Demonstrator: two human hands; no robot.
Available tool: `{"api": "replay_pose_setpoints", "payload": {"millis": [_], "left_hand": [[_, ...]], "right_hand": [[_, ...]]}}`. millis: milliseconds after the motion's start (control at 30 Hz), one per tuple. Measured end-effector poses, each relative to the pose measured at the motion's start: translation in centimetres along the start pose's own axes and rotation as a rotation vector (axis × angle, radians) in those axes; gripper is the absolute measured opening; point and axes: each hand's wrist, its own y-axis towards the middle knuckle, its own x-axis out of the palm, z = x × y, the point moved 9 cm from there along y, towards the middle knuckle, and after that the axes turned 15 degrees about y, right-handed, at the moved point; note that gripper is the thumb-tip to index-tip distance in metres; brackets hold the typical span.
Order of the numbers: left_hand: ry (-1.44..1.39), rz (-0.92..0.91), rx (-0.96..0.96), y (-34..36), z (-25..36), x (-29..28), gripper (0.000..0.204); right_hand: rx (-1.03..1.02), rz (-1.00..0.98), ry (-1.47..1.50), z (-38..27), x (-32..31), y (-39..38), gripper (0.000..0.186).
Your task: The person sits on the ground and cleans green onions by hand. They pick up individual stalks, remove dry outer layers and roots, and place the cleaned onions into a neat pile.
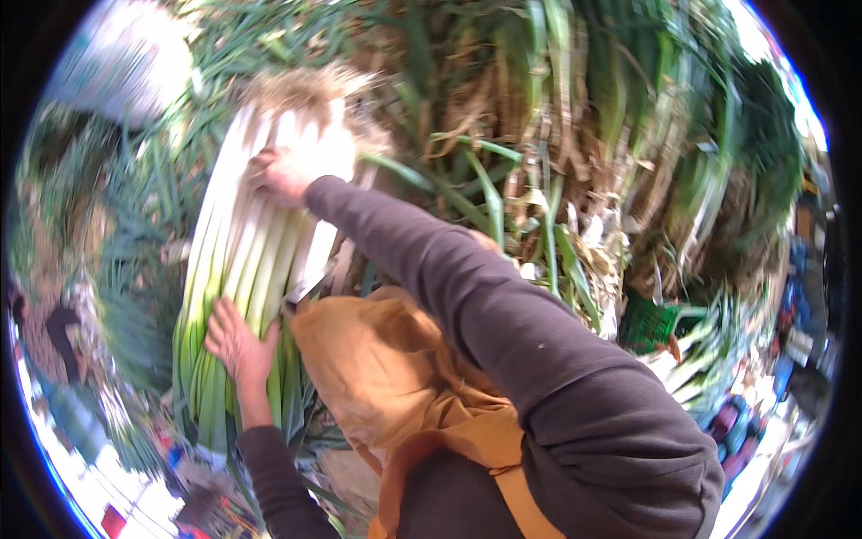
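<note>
The leeks [256,225] lie side by side in a thick bundle on the left of the view, white ends up, green ends down, and both hands are on them. The left hand [241,349] is low on the bundle, where white turns to green. Its fingers [221,322] are spread, laid over the upper side of the stalks and pointing toward the roots, with the thumb out to the right; leek shows around and beyond them, and the green leaves run on below the wrist on both sides.

The right hand [285,180] is higher up, across the white shafts and below the roots [310,87], which form a shaggy pale-brown fringe at the top. Its fingers [263,159] are bent and point left, with white stalks under and past them; I cannot tell whether they pinch any stalk or only rest there, as the hand is blurred.

The right sleeve [485,269] slants from the lower right, over the orange apron [386,350], to the bundle. The left sleeve [283,485] comes from the bottom edge. The apron is just right of the leeks' lower half. More leeks [620,99] are heaped at the upper right, above a green crate [651,322].
</note>
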Motion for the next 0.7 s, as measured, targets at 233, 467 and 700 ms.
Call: {"api": "replay_pose_setpoints", "payload": {"millis": [233, 467, 700], "left_hand": [[0.023, 0.078, -0.005, -0.7, 0.2, -1.0, 0.106], [0.056, 0.058, 0.000, -0.7, 0.3, -0.4, 0.104], [0.065, 0.072, 0.008, -0.3, 0.2, -0.4, 0.104]], "right_hand": [[0.041, 0.381, 0.347, 5.9, -13.6, -15.1, 0.027], [1.016, 1.061, -0.004, 25.4, -25.9, -49.8, 0.022], [1.327, 0.842, -0.329, 30.4, -30.8, -57.7, 0.024]]}}
